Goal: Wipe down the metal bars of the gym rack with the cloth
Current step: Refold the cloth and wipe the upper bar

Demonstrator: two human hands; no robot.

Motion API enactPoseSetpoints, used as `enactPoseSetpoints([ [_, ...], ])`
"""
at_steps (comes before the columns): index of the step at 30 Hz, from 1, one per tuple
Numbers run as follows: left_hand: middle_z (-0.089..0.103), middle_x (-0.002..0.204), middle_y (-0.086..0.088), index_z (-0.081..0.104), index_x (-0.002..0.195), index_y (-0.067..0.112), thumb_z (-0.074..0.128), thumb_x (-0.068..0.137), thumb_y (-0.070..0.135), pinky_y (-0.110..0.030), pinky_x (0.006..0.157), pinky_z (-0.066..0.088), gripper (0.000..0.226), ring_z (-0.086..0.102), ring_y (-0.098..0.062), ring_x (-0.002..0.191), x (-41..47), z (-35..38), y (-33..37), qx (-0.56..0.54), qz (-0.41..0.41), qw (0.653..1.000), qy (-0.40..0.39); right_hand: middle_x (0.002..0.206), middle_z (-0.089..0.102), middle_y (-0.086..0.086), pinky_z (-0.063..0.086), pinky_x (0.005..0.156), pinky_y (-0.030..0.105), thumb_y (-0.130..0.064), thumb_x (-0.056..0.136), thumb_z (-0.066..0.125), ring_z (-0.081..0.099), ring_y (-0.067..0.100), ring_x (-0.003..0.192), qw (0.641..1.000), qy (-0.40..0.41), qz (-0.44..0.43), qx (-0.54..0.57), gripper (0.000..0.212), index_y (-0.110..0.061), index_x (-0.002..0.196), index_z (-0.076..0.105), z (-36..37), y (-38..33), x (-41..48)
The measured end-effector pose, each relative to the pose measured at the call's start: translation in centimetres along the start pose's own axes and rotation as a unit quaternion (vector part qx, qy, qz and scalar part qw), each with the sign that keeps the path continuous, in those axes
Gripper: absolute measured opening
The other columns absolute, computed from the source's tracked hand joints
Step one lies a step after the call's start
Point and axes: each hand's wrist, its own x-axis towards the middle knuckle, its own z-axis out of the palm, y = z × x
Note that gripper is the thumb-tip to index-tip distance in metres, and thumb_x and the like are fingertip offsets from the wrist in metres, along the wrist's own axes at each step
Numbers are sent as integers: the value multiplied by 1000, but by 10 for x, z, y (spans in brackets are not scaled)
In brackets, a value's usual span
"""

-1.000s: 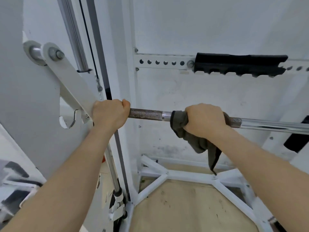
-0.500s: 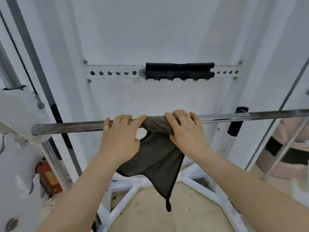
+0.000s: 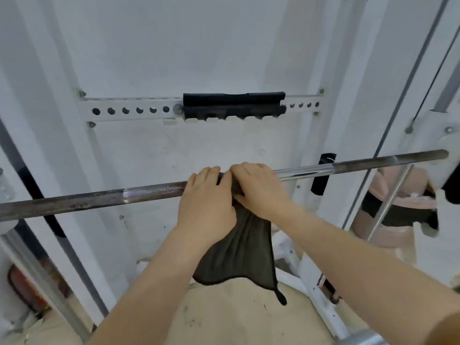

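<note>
A long metal bar (image 3: 99, 199) crosses the view, dull and rusty at the left, shiny chrome (image 3: 306, 170) right of my hands. A dark grey cloth (image 3: 239, 255) is draped over the bar's middle and hangs down below it. My left hand (image 3: 206, 202) lies over the bar and the cloth's left side, fingers curled over the top. My right hand (image 3: 258, 188) grips the bunched cloth on the bar, touching my left hand.
White rack uprights stand behind, joined by a perforated crossbar (image 3: 129, 109) carrying a black pad (image 3: 234, 104). White base struts (image 3: 311, 290) lie on the tan floor. A red object (image 3: 25, 285) sits low left. Another person (image 3: 395, 207) is visible at the right.
My left hand left the bar's end and came to the cloth beside my right hand. The cloth went from bunched in my right fist to hanging open, and both hands closed together.
</note>
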Motion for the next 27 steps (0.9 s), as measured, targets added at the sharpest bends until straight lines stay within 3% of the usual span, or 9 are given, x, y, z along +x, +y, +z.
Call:
enactPoseSetpoints([
  [5, 20, 158, -1, 32, 146, 16, 48, 86, 14, -36, 119, 16, 62, 14, -25, 146, -9, 12, 9, -10, 47, 999, -18, 92, 64, 4, 40, 74, 37, -30, 81, 60, 58, 27, 77, 966, -122, 193, -124, 19, -16, 88, 50, -27, 100, -22],
  [7, 31, 153, -3, 35, 144, 15, 48, 85, 10, -35, 116, 23, 61, 25, -25, 141, -5, 11, 11, -14, 45, 999, -3, 86, 61, 0, 37, 72, 34, -29, 83, 56, 59, 25, 75, 948, -187, 180, -185, 14, -19, 82, 48, -32, 87, -6],
  [9, 43, 143, -2, 39, 141, 16, 47, 87, 13, -32, 106, 30, 55, 38, -23, 130, 6, 7, 22, -48, 34, 998, 17, 87, 59, 0, 38, 73, 34, -31, 87, 52, 60, 25, 78, 964, -179, 133, -147, 11, -20, 86, 50, -28, 50, 9],
  [11, 46, 138, 0, 40, 139, 17, 42, 92, 17, -31, 98, 34, 47, 42, -20, 124, 22, 6, 37, -91, 7, 995, 43, 102, 61, 4, 40, 81, 37, -26, 93, 43, 60, 25, 93, 982, -128, 104, -87, 18, -17, 103, 54, -19, 8, 9],
  [14, 50, 137, -4, 50, 134, 16, 40, 95, 22, -34, 100, 35, 41, 42, -22, 125, 44, 14, 56, -114, -20, 991, 69, 131, 50, 10, 27, 105, 34, -20, 102, 35, 44, 25, 124, 992, -79, 94, -27, 32, -7, 130, 44, 1, -8, -1],
  [16, 53, 134, -6, 56, 128, 15, 39, 93, 24, -37, 99, 37, 40, 43, -24, 125, 53, 23, 66, -125, -3, 989, 75, 114, 63, 12, 35, 96, 34, -15, 97, 41, 56, 26, 109, 997, 0, 52, 57, 27, -5, 115, 59, 7, 17, -5],
  [19, 53, 132, -1, 50, 133, 19, 34, 96, 25, -39, 94, 42, 41, 43, -23, 122, 61, 39, 83, -114, 4, 992, 56, 66, 61, 4, 42, 59, 33, -28, 80, 45, 59, 26, 56, 996, 83, 35, 14, 25, -11, 74, 63, 10, 84, -19],
  [23, 61, 113, -3, 54, 127, 13, 52, 86, 19, -37, 81, 47, 41, 53, -25, 106, 73, 63, 119, 15, 54, 997, 61, 65, 54, -1, 32, 56, 29, -51, 69, 73, 52, 24, 51, 999, 27, 28, -24, 40, -16, 75, 53, 5, 164, -41],
  [27, 62, 98, -5, 56, 119, 10, 57, 83, 31, -37, 78, 45, 41, 57, -26, 91, 106, 89, 170, 61, 60, 994, 72, 62, 42, -6, 31, 54, 29, -54, 72, 68, 38, 19, 48, 998, 51, 4, -21, 41, -18, 76, 48, 2, 221, -60],
])
